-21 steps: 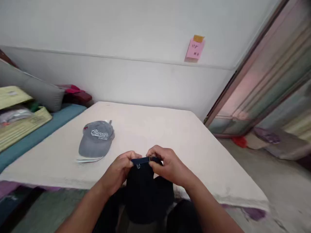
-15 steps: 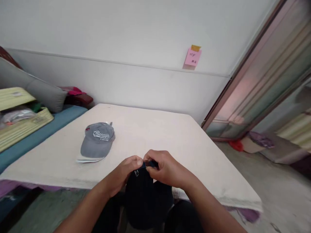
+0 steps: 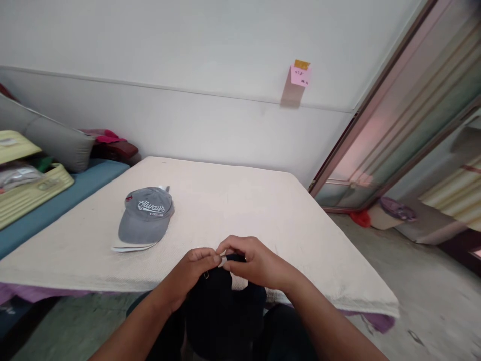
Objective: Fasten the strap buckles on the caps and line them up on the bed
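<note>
A dark navy cap rests in my lap at the near edge of the white-covered table. My left hand and my right hand meet at its back, fingers pinched on the cap's strap, where a small metal buckle shows. A grey cap with white lettering lies flat on the table, to the left of and beyond my hands, untouched.
To the left is a teal bench with a yellow-green box, a grey cushion and red cloth. A pink note is stuck on the wall. Sliding doors and a bare floor lie right.
My fingers have closed tighter over the strap, hiding most of it. Both hands have sunk a little toward the table edge, and the view has shifted slightly.
</note>
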### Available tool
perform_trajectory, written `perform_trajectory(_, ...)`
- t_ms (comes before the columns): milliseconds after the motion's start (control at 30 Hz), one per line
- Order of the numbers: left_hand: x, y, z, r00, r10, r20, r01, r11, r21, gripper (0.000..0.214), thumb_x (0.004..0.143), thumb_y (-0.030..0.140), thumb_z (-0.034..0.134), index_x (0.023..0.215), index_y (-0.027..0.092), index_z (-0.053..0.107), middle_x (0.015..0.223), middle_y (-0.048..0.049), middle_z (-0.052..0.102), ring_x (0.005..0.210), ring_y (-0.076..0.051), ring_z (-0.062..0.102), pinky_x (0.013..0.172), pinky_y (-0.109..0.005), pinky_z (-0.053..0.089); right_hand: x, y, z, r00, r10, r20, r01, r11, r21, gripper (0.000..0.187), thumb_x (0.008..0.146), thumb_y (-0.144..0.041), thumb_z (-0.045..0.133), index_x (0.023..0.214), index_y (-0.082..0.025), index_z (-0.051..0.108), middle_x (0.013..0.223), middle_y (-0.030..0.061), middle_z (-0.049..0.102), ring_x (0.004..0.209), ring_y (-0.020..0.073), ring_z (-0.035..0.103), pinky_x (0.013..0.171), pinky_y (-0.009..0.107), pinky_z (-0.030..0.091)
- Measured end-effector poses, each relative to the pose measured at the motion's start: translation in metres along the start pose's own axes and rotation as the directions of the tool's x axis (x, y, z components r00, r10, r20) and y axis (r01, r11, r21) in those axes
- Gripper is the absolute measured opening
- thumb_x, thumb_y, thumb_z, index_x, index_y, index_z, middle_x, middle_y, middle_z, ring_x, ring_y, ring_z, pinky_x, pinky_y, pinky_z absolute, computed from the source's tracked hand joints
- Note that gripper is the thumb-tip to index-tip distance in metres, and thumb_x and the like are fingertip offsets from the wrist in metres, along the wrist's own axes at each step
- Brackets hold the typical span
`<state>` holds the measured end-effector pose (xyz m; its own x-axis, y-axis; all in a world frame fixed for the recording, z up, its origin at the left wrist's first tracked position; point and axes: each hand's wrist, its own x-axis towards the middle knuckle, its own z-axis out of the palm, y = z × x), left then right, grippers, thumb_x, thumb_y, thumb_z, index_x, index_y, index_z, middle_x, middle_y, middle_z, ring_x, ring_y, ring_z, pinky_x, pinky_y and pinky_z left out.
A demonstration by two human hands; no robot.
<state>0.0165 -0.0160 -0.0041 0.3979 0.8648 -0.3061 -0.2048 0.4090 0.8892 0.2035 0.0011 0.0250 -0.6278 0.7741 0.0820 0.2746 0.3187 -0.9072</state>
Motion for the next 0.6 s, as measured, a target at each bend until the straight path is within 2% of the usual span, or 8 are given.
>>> perform_trajectory(67, 0.001, -0.003, 0.001, 1.000, -0.010, 0.010, 0.011, 0.992, -0.128, 0.018, 0.074, 0.029, 0.069, 0.064, 0.015, 0.062, 0.054, 0.0039, 0.052, 0.050, -0.008, 0.043, 0.050, -0.019, 0.033, -0.001, 0.010, -0.004, 0.998, 0.061, -0.002, -0.058, 0.966, 0.251, 0.019, 0.082, -0.019, 0.057, 0.101, -0.019, 0.060, 0.077, -0.0009, 0.056, 0.065, 0.0093, 0.049, 0.057, 0.021, 0.036)
perform_trajectory(133, 0.001, -0.006, 0.003, 1.000, -0.020, 0.004, 0.021, 0.966, -0.257, 0.017, 0.074, 0.025, 0.069, 0.063, 0.015, 0.062, 0.056, 0.0031, 0.055, 0.051, -0.009, 0.046, 0.052, -0.020, 0.037, -0.003, 0.021, -0.008, 0.994, 0.111, -0.011, -0.096, 0.901, 0.424, 0.020, 0.082, -0.023, 0.059, 0.101, -0.018, 0.059, 0.067, -0.0041, 0.051, 0.056, 0.0074, 0.043, 0.051, 0.020, 0.032)
perform_trajectory(233, 0.000, -0.009, 0.003, 0.994, -0.104, -0.019, 0.085, 0.893, -0.442, 0.010, 0.075, 0.023, 0.067, 0.071, 0.013, 0.067, 0.065, -0.0019, 0.065, 0.059, -0.013, 0.057, 0.061, -0.024, 0.045, -0.011, 0.038, -0.011, 0.988, 0.148, -0.044, -0.101, 0.837, 0.538, 0.020, 0.083, -0.028, 0.062, 0.099, -0.016, 0.061, 0.065, -0.0037, 0.051, 0.057, 0.0072, 0.045, 0.054, 0.020, 0.034)
perform_trajectory(333, 0.000, -0.010, -0.003, 0.973, -0.211, 0.095, 0.225, 0.764, -0.605, 0.019, 0.078, 0.030, 0.063, 0.071, 0.013, 0.067, 0.066, -0.0049, 0.067, 0.061, -0.016, 0.062, 0.064, -0.027, 0.048, -0.023, 0.056, -0.008, 0.979, 0.202, 0.008, -0.162, 0.758, 0.632, 0.022, 0.081, -0.033, 0.065, 0.090, -0.013, 0.066, 0.079, 0.0026, 0.059, 0.069, 0.0097, 0.053, 0.062, 0.021, 0.038)
perform_trajectory(400, 0.002, -0.011, -0.007, 0.962, -0.228, 0.148, 0.268, 0.702, -0.660, 0.024, 0.080, 0.034, 0.061, 0.069, 0.014, 0.067, 0.061, -0.0037, 0.066, 0.056, -0.016, 0.062, 0.059, -0.027, 0.048, -0.030, 0.067, -0.004, 0.974, 0.223, 0.041, -0.181, 0.654, 0.734, 0.022, 0.076, -0.033, 0.070, 0.083, -0.012, 0.066, 0.076, 0.0027, 0.061, 0.065, 0.0096, 0.054, 0.060, 0.021, 0.039)
perform_trajectory(433, 0.004, -0.013, -0.010, 0.962, -0.232, 0.147, 0.269, 0.691, -0.671, 0.025, 0.081, 0.035, 0.060, 0.070, 0.015, 0.067, 0.060, -0.0032, 0.066, 0.055, -0.016, 0.062, 0.058, -0.026, 0.048, -0.033, 0.072, -0.002, 0.973, 0.229, 0.012, -0.150, 0.597, 0.788, 0.021, 0.074, -0.032, 0.072, 0.080, -0.013, 0.065, 0.072, 0.0014, 0.060, 0.062, 0.0090, 0.054, 0.058, 0.020, 0.039)
perform_trajectory(500, 0.007, -0.020, -0.014, 0.964, -0.234, 0.126, 0.257, 0.703, -0.663, 0.025, 0.083, 0.036, 0.059, 0.075, 0.015, 0.069, 0.063, -0.0036, 0.069, 0.058, -0.017, 0.065, 0.061, -0.027, 0.050, -0.035, 0.079, -0.001, 0.956, 0.265, -0.128, -0.021, 0.497, 0.867, 0.017, 0.074, -0.028, 0.073, 0.078, -0.015, 0.064, 0.068, -0.0014, 0.060, 0.057, 0.0078, 0.053, 0.056, 0.019, 0.039)
perform_trajectory(600, 0.011, -0.045, -0.021, 0.979, -0.137, 0.153, 0.202, 0.773, -0.602, 0.029, 0.089, 0.034, 0.051, 0.090, 0.014, 0.071, 0.080, -0.0077, 0.074, 0.073, -0.020, 0.069, 0.073, -0.030, 0.051, -0.032, 0.086, -0.004, 0.860, 0.381, -0.339, 0.168, 0.415, 0.894, 0.013, 0.074, -0.026, 0.073, 0.080, -0.018, 0.064, 0.070, -0.0029, 0.063, 0.060, 0.0080, 0.056, 0.061, 0.020, 0.043)
